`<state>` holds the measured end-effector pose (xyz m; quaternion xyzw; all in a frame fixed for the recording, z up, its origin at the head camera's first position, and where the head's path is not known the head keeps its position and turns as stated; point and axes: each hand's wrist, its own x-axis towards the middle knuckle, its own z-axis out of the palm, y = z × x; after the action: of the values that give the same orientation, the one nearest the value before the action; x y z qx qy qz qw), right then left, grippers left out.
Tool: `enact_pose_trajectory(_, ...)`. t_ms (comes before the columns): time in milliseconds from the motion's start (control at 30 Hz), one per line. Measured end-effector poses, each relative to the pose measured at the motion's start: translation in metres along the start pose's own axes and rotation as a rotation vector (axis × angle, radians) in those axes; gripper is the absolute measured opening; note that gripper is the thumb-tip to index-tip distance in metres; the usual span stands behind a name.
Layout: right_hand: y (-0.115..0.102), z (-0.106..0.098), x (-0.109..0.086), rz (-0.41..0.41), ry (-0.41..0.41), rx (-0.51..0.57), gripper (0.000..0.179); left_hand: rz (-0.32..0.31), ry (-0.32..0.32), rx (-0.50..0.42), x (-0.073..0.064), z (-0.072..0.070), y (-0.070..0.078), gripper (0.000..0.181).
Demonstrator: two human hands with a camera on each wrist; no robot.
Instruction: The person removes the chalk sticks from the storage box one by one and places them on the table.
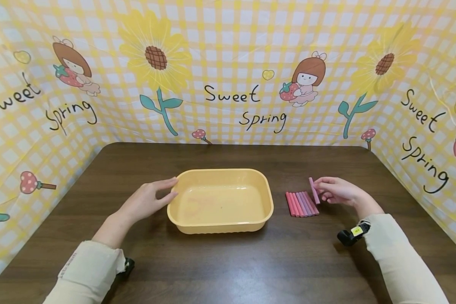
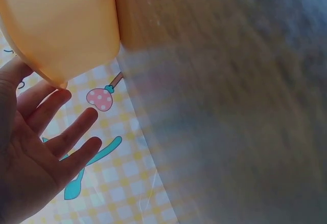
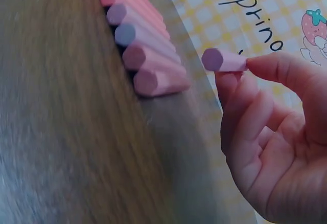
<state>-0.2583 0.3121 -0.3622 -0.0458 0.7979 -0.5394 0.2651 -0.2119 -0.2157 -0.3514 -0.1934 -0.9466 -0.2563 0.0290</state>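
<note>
A yellow plastic basin [image 1: 222, 226] stands on the table with its inside bare. At its left end my left hand [image 1: 146, 200] touches the rim with thumb and forefinger; the other fingers spread loosely below, as the left wrist view shows. Between thumb and fingertips, my right hand [image 1: 336, 191] pinches a light purple chalk stick [image 1: 313, 191]. That stick is raised, tilted, and its faceted end [image 3: 212, 59] faces the right wrist camera. Just left of it, a row of several chalk sticks [image 1: 302, 204], pink through purple, lies side by side on the table.
The dark wood-look table [image 1: 228, 266] is backed by a yellow checked cloth [image 1: 228, 55] with flowers and lettering, which also rises along both sides. The chalk row lies a short gap right of the basin.
</note>
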Motion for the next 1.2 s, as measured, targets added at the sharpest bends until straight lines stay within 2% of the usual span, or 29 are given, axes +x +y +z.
enact_pose_trajectory(267, 0.007, -0.001, 0.001, 0.046, 0.025, -0.137, 0.033, -0.006, -0.008, -0.003, 0.000, 0.000, -0.001, 0.050)
enact_pose_trajectory(600, 0.007, 0.004, -0.001, 0.100, 0.049, -0.241, 0.031, -0.009, -0.008, -0.003, 0.000, -0.001, -0.001, 0.050)
enact_pose_trajectory(1200, 0.006, 0.011, 0.000, 0.093, 0.067, -0.285, 0.033, 0.000, 0.001, -0.004, 0.000, 0.000, 0.000, 0.049)
